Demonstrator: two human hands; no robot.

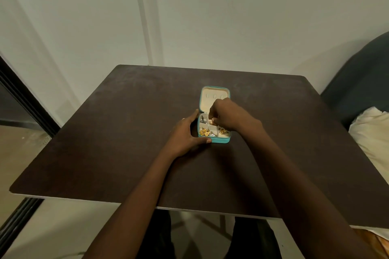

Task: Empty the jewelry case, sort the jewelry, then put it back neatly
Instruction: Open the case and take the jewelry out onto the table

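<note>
A small teal jewelry case (223, 140) lies open on the dark brown table (117, 132), its cream lid (207, 102) folded back away from me. White dividers split the base into compartments. Gold pieces (204, 132) fill the near left one, silver pieces (203, 120) the far left, and more gold (223, 131) sits near right. My left hand (185, 132) grips the case's left side, thumb along its near edge. My right hand (228, 114) reaches into a far compartment, its fingertips pinched on a gold piece (214, 120).
A white wall rises just beyond the table's far edge. A dark upholstered seat (362, 78) with a cream cushion (372, 132) stands at the right. A black-framed mirror or door (25, 99) lies at the left. My legs show under the near table edge.
</note>
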